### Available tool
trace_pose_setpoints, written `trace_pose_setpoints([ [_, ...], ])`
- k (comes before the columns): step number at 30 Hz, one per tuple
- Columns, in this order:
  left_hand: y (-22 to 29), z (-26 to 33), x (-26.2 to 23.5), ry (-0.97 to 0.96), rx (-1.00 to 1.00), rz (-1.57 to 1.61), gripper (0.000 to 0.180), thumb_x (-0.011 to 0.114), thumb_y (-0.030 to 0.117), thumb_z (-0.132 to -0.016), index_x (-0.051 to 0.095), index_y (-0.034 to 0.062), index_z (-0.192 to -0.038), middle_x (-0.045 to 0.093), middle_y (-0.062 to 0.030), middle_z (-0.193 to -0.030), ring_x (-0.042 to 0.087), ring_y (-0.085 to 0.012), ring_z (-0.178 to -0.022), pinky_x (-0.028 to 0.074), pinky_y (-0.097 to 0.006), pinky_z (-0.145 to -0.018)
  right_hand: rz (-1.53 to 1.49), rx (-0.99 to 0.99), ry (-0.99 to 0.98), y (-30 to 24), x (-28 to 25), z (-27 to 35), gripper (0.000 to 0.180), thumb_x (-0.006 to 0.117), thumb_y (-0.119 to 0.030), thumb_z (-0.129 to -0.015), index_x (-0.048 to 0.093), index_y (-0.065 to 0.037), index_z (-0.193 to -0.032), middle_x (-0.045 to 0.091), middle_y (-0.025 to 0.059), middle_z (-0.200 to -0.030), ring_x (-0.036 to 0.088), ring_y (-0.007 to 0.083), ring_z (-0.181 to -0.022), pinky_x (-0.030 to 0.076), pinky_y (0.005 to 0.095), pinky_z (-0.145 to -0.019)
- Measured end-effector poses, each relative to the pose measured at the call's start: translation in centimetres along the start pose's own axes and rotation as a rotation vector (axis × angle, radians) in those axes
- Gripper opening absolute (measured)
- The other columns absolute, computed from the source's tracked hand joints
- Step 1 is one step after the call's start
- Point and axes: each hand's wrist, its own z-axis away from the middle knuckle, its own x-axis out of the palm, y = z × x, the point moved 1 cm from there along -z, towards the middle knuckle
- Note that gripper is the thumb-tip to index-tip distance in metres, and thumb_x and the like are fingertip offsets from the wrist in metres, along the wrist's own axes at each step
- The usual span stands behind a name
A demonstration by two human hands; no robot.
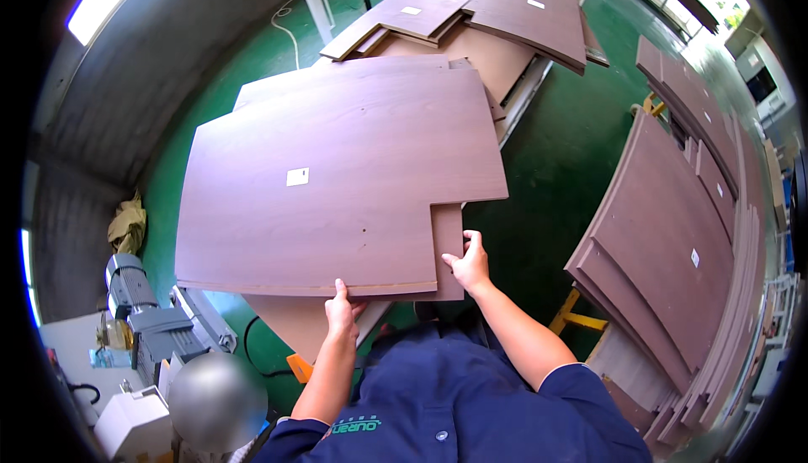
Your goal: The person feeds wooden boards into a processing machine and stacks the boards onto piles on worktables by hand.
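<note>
A large brown wood-look panel (337,143) with a notched corner and a small white label (297,177) lies flat in front of me, on top of other panels. My left hand (341,311) grips its near edge, thumb on top and fingers curled underneath. Under the notch a lower brown panel (448,248) shows. My right hand (469,263) holds the right edge of that lower panel, with thumb and fingers around it. A paler board (295,320) juts out below the stack on the near side.
More brown panels (539,17) are piled beyond the stack. To my right, several stacked panels (665,227) rest on a yellow-legged support (572,316). A grey machine (164,324) stands at lower left, near a dark cable (251,349). The floor (555,160) is green.
</note>
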Motion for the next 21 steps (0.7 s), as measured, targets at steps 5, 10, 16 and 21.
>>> trace_pose_setpoints([
  [5,-0.7,-0.8,1.8,0.0,0.023,0.008,0.06,0.05,0.045,-0.095,0.049,-0.0124,-0.114,0.059,-0.0231,-0.108,0.063,-0.0348,-0.095,0.056,-0.045,-0.08,-0.102,0.002,-0.012,1.6,-0.4,-2.4,0.054,0.075,-0.001,-0.073,0.045,-0.003,-0.117,0.06,0.0086,-0.084,0.06,0.0147,-0.065,0.051,0.0292,-0.053],
  [10,-1.1,-1.1,1.8,0.049,0.033,0.062,0.056,0.054,0.044,-0.094,0.048,-0.0084,-0.113,0.059,-0.0207,-0.106,0.065,-0.031,-0.087,0.058,-0.041,-0.07,-0.076,0.061,-0.116,0.5,-1.1,-2.6,0.049,0.071,-0.003,-0.08,0.041,-0.004,-0.119,0.057,0.0059,-0.081,0.058,0.0131,-0.066,0.05,0.0286,-0.056],
  [16,-1.7,-0.8,0.7,0.059,0.048,0.111,0.058,0.058,0.044,-0.091,0.039,-0.005,-0.117,0.058,-0.019,-0.107,0.065,-0.0291,-0.085,0.058,-0.039,-0.063,-0.167,0.098,-0.266,0.2,-0.6,-2.5,0.051,0.07,-0.005,-0.081,0.034,-0.005,-0.117,0.059,0.0117,-0.091,0.061,0.0179,-0.078,0.051,0.0313,-0.065],
  [21,-1.8,0.4,0.6,0.056,0.099,0.029,0.066,0.062,0.045,-0.088,0.039,-0.0089,-0.118,0.06,-0.0202,-0.1,0.065,-0.0254,-0.075,0.057,-0.037,-0.058,-0.318,0.102,-0.365,3.5,-0.9,-3.4,0.055,0.069,-0.002,-0.082,0.029,-0.004,-0.119,0.055,0.015,-0.105,0.059,0.0189,-0.084,0.051,0.0308,-0.069],
])
